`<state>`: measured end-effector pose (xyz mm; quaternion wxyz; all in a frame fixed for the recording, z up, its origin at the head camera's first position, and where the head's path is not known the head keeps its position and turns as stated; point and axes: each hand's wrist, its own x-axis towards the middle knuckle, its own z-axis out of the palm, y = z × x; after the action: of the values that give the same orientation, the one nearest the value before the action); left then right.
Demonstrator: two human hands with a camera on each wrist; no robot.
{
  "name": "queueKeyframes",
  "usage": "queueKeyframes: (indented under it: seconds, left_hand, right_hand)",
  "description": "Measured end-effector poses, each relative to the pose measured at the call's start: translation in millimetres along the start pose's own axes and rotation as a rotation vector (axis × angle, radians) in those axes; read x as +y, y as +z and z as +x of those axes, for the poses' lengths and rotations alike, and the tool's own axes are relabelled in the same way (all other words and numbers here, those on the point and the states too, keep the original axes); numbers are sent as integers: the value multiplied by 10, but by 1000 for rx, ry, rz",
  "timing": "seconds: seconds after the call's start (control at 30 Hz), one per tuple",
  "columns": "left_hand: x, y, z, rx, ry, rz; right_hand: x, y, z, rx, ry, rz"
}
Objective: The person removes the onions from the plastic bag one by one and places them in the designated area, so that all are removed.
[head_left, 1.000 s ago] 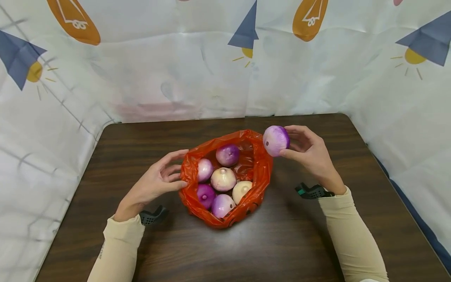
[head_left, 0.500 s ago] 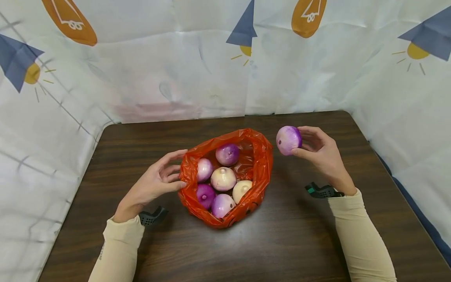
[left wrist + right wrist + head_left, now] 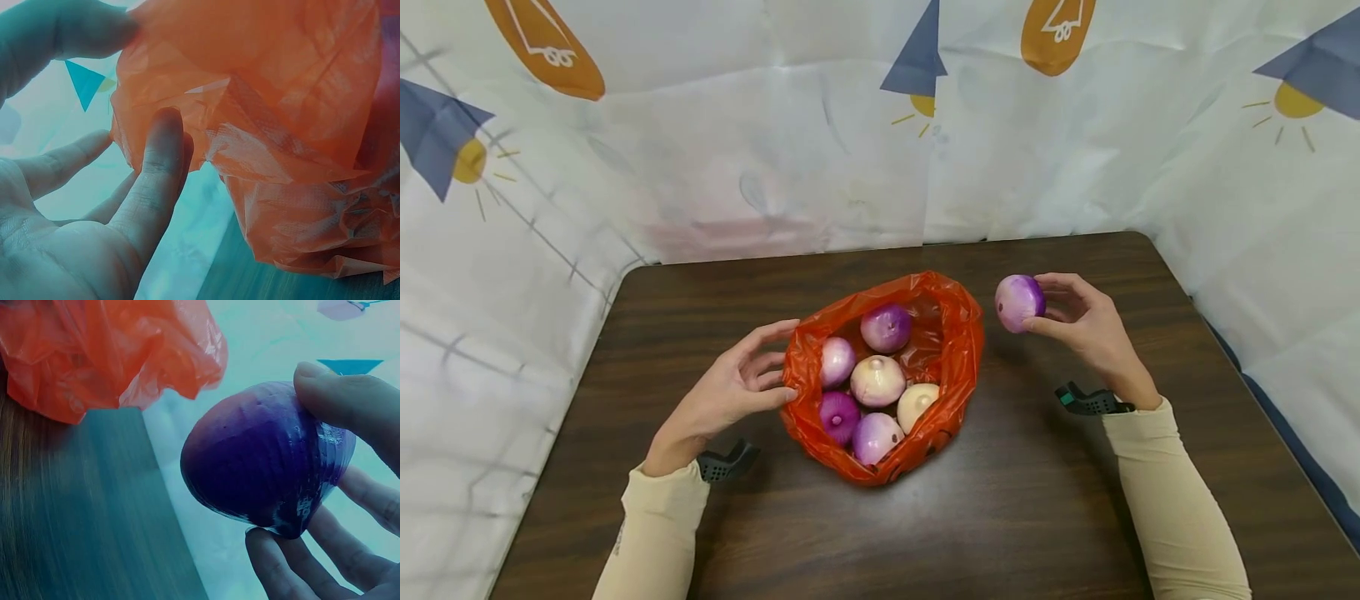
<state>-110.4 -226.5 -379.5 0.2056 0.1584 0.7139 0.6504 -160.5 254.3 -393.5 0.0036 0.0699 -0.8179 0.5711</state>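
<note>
A red plastic bag stands with its mouth wide on the table, holding several onions. A pale onion lies in the middle, a purple onion behind it and a cream onion to the right. My left hand touches the bag's left side, fingers spread and fairly straight; in the left wrist view the fingertips rest against the thin plastic. Right of the bag, my right hand grips a purple onion between thumb and fingers, raised above the table.
The dark wood-grain table has rounded far corners. A white printed cloth hangs behind it and along both sides. Each wrist carries a black band.
My right hand has moved right, away from the bag's rim, with the onion in its grip, and has lowered slightly of late. The left hand has stayed at the bag.
</note>
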Motion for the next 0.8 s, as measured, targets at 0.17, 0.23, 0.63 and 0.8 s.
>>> queueKeyframes:
  seconds: [0.17, 0.23, 0.63, 0.8]
  left_hand:
    - [-20, -1, -26, 9, 11, 24]
    - [-21, -6, -25, 9, 13, 22]
    - [-25, -10, -12, 5, 4, -1]
    - [-22, 0, -8, -2, 15, -4]
  right_hand:
    - [56, -16, 15, -19, 19, -80]
    - [73, -25, 27, -19, 12, -125]
    - [253, -1, 130, 21, -29, -371]
    - [329, 4, 153, 37, -47, -425]
